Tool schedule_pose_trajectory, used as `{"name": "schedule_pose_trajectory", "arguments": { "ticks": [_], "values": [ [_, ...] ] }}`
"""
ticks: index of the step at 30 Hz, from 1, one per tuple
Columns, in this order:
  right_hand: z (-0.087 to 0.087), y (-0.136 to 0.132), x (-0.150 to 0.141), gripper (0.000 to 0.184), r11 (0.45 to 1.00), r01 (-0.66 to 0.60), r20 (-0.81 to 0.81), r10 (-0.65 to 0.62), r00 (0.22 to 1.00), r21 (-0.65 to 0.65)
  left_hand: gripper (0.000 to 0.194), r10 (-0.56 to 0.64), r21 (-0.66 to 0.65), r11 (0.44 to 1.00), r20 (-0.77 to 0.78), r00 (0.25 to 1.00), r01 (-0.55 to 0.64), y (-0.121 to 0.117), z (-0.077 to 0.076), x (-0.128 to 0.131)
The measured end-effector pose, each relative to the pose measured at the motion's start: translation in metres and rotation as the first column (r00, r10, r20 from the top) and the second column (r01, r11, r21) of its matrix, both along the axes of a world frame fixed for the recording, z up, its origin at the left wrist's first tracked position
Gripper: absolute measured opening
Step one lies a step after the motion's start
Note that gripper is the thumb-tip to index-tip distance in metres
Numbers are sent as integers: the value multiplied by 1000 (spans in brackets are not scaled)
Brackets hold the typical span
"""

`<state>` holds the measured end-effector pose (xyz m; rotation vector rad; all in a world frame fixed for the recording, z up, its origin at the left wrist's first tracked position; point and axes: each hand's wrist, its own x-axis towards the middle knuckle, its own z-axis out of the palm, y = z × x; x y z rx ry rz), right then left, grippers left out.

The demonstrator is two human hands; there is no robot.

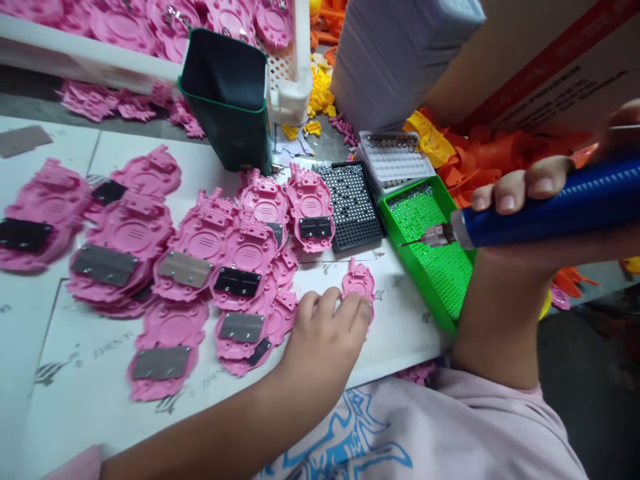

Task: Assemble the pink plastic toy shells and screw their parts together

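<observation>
My left hand (327, 330) rests on a small pink plastic housing (358, 279) near the table's front edge. Its fingers are curled over the part and cover the lower half. In my right hand (535, 183) is a blue electric screwdriver (555, 203), held almost level. The thin bit (417, 241) points left, above the green screw tray (435, 257), which is dotted with small screws. Left of my left hand lie several pink housings (245, 253), some overlapping, with black or grey plates screwed on. A black perforated tray (357, 207) with screws sits beside the green one.
A tall dark green bin (225, 100) stands behind the housings. Behind it is a white crate (290, 93) full of pink parts. A white tray (395, 160) with metal pieces, a tall stack of pale sheets (400, 60), orange parts (485, 163) and a cardboard box (540, 60) occupy the back right.
</observation>
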<state>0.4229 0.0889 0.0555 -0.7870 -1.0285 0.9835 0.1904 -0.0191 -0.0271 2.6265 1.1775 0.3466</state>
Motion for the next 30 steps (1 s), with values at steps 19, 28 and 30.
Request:
{"name": "schedule_pose_trajectory", "arguments": {
  "ticks": [19, 28, 30],
  "values": [
    [-15, -27, -56, 43, 891, -441, 153, 453, 878, -105, 23, 59, 31, 998, -29, 998, -58, 0, 1, 3],
    [-24, -22, -68, 41, 800, -599, 314, 561, 766, 30, 24, 25, -16, 1000, -48, 999, -26, 4, 3, 4],
    [-29, -21, -70, 42, 799, -598, 283, 561, 778, 62, 22, 30, -20, 999, -55, 998, -31, 4, 3, 4]
  ]
}}
